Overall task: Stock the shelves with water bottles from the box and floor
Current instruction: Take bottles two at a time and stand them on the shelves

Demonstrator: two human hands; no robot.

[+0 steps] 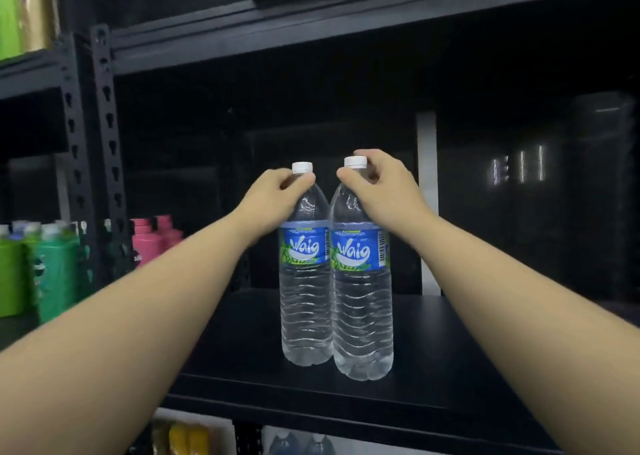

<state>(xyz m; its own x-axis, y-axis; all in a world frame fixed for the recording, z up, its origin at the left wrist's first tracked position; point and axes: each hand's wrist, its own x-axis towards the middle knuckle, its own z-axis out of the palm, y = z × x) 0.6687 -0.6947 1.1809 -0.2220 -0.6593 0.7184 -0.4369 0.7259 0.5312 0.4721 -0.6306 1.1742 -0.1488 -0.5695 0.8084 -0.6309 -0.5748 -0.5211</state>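
Two clear water bottles with blue labels and white caps stand upright side by side on a black shelf board [450, 368]. My left hand [273, 195] grips the neck of the left bottle [304, 302] just under its cap. My right hand [384, 188] grips the neck of the right bottle [362, 316], fingers curled around the cap. The two bottles touch each other near the shelf's front edge.
A perforated black upright [107, 150] bounds the shelf on the left. Pink bottles [152, 240] and green bottles [34, 267] stand on the neighbouring shelf. Another shelf board [311, 29] runs overhead. Yellow items [187, 437] and more bottle tops [301, 444] show on the level below.
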